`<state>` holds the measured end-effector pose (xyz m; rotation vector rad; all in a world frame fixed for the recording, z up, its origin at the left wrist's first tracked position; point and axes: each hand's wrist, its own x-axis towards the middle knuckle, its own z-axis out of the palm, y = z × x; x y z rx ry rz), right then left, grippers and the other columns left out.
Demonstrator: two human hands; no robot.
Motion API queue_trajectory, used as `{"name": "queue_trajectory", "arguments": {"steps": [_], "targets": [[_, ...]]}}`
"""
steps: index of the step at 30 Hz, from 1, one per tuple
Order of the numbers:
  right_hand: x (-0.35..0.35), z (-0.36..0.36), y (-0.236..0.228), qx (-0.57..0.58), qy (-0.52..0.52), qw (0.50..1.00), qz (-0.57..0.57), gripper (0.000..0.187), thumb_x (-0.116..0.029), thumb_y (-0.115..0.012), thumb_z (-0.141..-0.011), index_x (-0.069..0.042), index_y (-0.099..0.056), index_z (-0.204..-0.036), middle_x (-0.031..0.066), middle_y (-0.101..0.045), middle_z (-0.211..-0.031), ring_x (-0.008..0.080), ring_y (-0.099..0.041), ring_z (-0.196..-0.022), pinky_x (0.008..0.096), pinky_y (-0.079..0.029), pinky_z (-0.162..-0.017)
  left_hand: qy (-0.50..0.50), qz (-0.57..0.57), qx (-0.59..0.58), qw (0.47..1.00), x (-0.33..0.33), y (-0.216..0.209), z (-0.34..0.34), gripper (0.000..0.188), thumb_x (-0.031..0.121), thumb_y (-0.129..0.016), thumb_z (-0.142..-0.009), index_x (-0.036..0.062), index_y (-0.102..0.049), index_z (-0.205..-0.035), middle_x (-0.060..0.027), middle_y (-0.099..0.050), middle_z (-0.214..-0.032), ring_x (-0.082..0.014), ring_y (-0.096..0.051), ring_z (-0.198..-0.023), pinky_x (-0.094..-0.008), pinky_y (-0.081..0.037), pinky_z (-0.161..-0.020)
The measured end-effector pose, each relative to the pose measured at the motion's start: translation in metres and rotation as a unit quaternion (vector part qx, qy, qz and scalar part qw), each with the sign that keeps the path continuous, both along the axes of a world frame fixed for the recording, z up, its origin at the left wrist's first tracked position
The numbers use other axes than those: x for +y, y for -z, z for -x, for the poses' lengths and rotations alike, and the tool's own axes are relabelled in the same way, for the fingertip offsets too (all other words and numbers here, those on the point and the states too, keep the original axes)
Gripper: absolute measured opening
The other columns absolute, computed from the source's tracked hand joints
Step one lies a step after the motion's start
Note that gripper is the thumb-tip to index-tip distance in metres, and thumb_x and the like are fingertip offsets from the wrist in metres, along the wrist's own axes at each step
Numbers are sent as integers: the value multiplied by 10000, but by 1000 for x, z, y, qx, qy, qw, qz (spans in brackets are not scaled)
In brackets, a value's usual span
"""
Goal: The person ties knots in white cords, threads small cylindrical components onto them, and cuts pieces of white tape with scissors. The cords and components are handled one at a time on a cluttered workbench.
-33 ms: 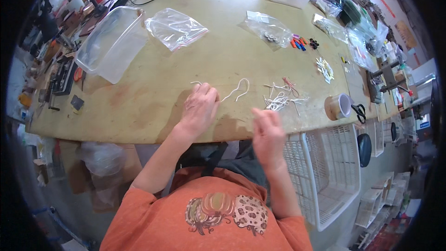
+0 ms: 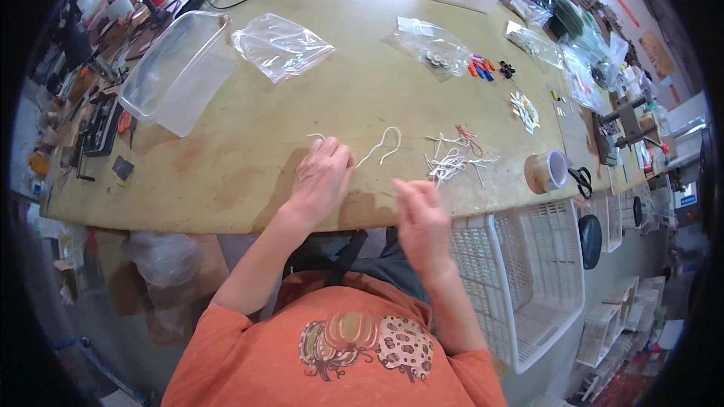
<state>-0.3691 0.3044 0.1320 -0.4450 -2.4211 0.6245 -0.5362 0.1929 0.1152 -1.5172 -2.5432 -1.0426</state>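
My left hand (image 2: 323,179) is closed on a white cord (image 2: 390,149) over the table's near part. One short end of the cord pokes out beyond the fingertips, and a looped length trails to the right on the tabletop. My right hand (image 2: 424,217) hovers at the table's front edge, slightly blurred, its fingers drawn together. Whatever they pinch, if anything, is hidden. Beyond it lies a tangled pile of white cords (image 2: 449,164), with a red-and-white cord (image 2: 467,139) at its back.
A clear plastic bin (image 2: 181,75) and an empty-looking clear bag (image 2: 283,47) stand left of centre. Farther right are a bag with round pieces (image 2: 434,47), coloured pieces (image 2: 480,68), pale pieces (image 2: 524,111), a tape roll (image 2: 549,172) and scissors (image 2: 581,179). White crates (image 2: 520,286) stand below the edge.
My right hand has shifted a little to the left, toward my left hand. The left hand keeps its place on the cord.
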Motion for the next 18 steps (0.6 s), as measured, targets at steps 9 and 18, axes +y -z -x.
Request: {"name": "queue_trajectory", "arguments": {"steps": [9,18], "targets": [[-20,14,13,-30,-120,978,166,110,-53,-625,-842,-51,-639,-950,101,-604,-796,264,-610,-701,343,-493,-592,75,-47,-235,968,-43,-21,-26,82,10,-595,-854,-3,-533,-906,-131,-580,-798,-228,-598,-722,-305,-483,-659],[-12,20,-27,-48,-112,859,497,127,-114,-626,-898,10,-629,-926,-28,-575,-700,19,-492,-630,191,-402,-529,143,-168,-496,840,-41,-19,-17,159,2,-590,-897,17,-574,-1055,-4,-575,-927,-54,-545,-842,-209,-465,-734]]}}
